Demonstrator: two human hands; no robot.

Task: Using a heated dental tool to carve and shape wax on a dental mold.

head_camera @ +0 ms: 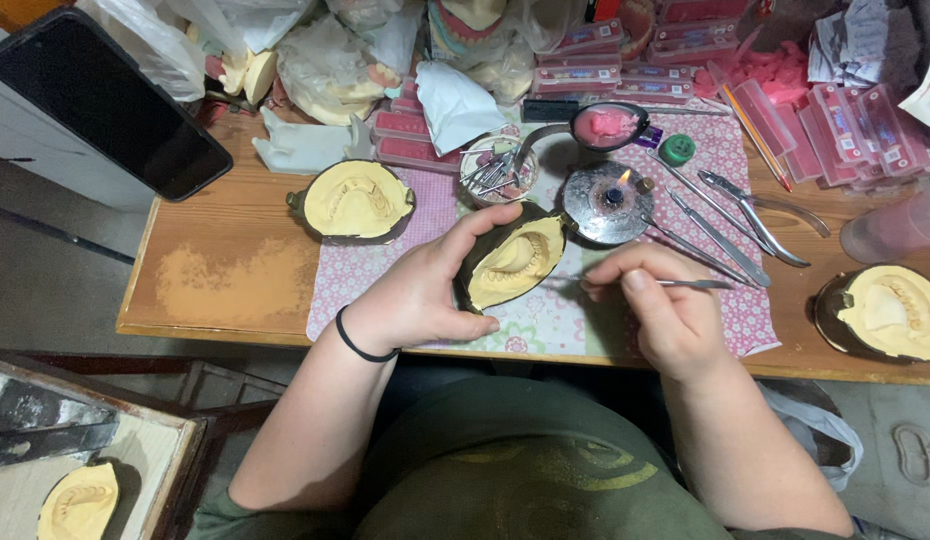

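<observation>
1. Two hands are working just in front of the small burner [607, 200], whose flame is burning.
2. Left hand [415, 295] is gripping a dark flask half with a yellow dental cast [510, 262], tilted, just left of the burner.
3. Right hand [665, 305] is pinching a thin metal instrument [685, 284], its tip pointing toward the cast.
4. Risk, I think: the instrument is slipping and scratching the cast, or a wrist is touching the flame.

the mould [510, 262] in the left hand [415, 295] is matt yellow plaster in a dark metal shell. the tool [685, 284] in the right hand [665, 310] is shiny steel. the table [225, 265] is worn, dusty wood under a printed cloth [385, 265]. the phone [105, 105] is glossy black.
</observation>
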